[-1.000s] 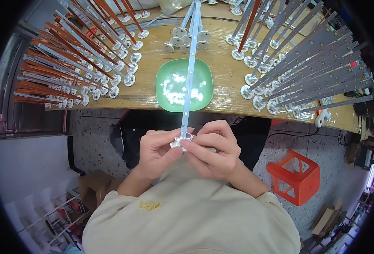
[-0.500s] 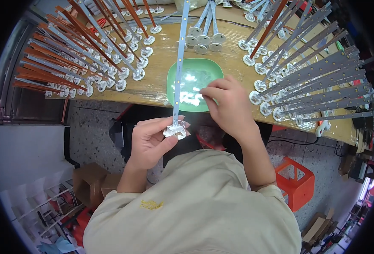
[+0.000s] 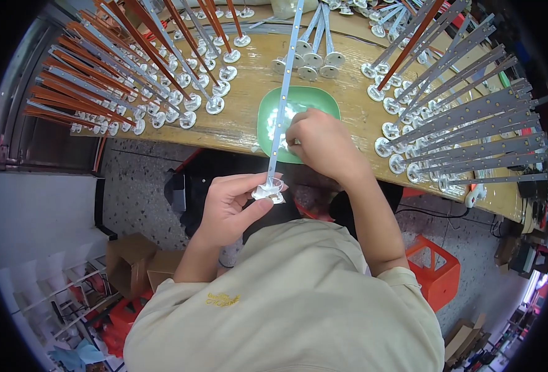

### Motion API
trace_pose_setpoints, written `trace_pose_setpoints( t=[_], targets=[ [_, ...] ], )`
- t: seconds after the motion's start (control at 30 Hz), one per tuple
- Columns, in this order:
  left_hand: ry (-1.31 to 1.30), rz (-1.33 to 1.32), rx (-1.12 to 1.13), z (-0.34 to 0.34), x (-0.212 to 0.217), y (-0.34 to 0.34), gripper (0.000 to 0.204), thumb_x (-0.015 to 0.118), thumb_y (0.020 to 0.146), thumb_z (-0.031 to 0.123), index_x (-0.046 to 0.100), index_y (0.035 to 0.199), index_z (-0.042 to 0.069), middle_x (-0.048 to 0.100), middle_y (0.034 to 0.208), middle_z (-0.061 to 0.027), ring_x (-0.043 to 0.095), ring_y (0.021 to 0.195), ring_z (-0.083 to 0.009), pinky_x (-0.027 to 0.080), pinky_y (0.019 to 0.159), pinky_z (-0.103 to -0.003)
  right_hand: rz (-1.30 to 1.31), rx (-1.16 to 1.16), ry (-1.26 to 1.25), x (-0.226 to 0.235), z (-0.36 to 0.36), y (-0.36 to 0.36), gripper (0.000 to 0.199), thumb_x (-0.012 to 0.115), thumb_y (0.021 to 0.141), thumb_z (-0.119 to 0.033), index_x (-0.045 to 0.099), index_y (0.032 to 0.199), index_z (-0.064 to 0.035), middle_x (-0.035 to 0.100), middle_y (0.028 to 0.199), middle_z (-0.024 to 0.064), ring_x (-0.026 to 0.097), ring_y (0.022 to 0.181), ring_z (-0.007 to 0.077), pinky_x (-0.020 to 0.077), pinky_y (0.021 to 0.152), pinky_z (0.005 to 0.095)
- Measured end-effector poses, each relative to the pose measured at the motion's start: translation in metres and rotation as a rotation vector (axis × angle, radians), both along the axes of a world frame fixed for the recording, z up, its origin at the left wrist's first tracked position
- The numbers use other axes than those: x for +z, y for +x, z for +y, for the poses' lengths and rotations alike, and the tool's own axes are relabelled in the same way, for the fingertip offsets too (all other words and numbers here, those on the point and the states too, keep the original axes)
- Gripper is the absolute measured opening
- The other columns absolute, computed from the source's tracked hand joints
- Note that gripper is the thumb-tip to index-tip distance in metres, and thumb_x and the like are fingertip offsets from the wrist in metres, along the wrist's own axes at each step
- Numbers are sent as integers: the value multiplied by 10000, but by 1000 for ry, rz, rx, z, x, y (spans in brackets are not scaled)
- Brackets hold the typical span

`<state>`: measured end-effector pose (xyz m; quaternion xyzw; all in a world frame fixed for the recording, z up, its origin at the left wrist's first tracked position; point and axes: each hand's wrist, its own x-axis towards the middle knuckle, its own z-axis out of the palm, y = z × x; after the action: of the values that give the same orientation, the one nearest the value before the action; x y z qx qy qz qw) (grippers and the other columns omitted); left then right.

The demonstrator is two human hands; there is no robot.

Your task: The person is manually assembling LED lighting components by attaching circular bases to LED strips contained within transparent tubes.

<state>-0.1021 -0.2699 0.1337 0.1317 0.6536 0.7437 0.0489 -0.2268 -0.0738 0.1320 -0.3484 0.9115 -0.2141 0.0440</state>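
One table [image 3: 240,121] is bearing standing strips [image 3: 410,45] and, near its edge, a green bowl [image 3: 318,98] — wood showing either side. An LED strip [image 3: 285,92] is rising in front, left hand [image 3: 230,201] clamping its white base [image 3: 266,193]; the right hand [image 3: 323,142], grip hidden, is dipping among the bowl's white bits [image 3: 289,113].

- Beige short-sleeved shirt [image 3: 323,304], at 6 o'clock: carries one lettering mark.
- Yellow embroidered lettering [image 3: 223,300], at 7 o'clock on that shirt: small, compact, in about two rows; letter shapes blurred, wording not legible.
- Overall finding: no word, number, label or sign can be read with certainty.
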Motion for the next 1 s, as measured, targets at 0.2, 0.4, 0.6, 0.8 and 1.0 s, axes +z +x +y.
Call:
trace_pose_setpoints(
  t=[0.2,0.4,0.6,0.8,1.0],
  targets=[
    [10,3,-19,2,-2,-3,361,647,874,-61,609,1229,-116,690,1099,-192,682,1000,-195,545,897,-313,-101,-4,-151,8,17,0,158,716,741,-33,704,898,-16,694,830,143,669,798,346,545,747,400],
    [10,12,-23,7,-1,-8,359,654,874,-57,611,1226,-114,692,1088,-183,677,986,-179,544,886,-300,-179,-160,-486,1,29,2,175,695,811,5,693,986,15,722,792,153,726,714,245,564,660,315],
    [-6,33,-27,12,3,-10,361,662,868,-54,616,1222,-109,696,1079,-173,679,974,-176,542,886,-297,-173,-236,-540,0,35,7,253,731,792,6,719,1044,-1,741,830,133,728,737,176,581,683,287],
    [19,32,-3,18,3,-10,357,665,860,-58,617,1211,-109,700,1064,-173,677,986,-180,536,899,-313,-497,-307,-818,0,42,22,173,713,829,32,713,996,77,735,905,125,717,840,167,577,771,282],
    [35,53,-23,25,4,-13,353,662,857,-60,618,1204,-114,701,1077,-191,679,988,-187,533,902,-319,-684,-245,-1248,-3,43,45,139,685,881,-9,684,1008,47,719,993,115,711,900,192,565,798,301]
  ],
)
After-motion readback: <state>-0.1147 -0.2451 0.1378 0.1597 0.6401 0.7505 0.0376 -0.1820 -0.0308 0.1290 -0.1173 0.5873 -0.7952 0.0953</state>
